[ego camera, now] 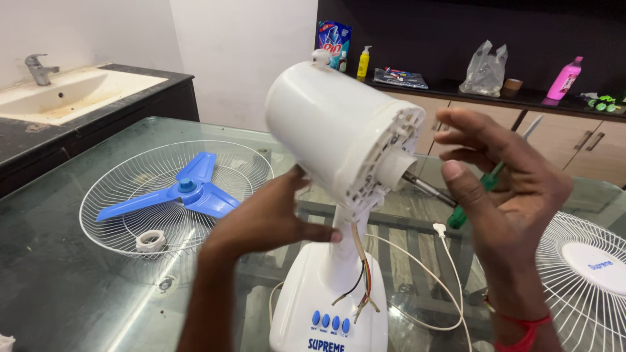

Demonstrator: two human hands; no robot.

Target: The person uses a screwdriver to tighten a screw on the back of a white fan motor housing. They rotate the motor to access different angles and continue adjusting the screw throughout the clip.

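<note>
The left hand (264,218) presses spread fingers against the neck of the white plastic table-fan body (339,163), standing on the glass table (59,287). The right hand (505,186) curls loosely around a green-handled screwdriver (473,199) beside the motor shaft (427,188). The top-heavy housing is probably rigid and smooth; grip low on the neck, clear of the loose coloured wires (362,280) below.

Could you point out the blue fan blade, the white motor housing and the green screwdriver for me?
blue fan blade (189,191), head view, on its central hub.
white motor housing (319,120), head view, on its rounded side.
green screwdriver (458,217), head view, on the handle's lower end.
</note>
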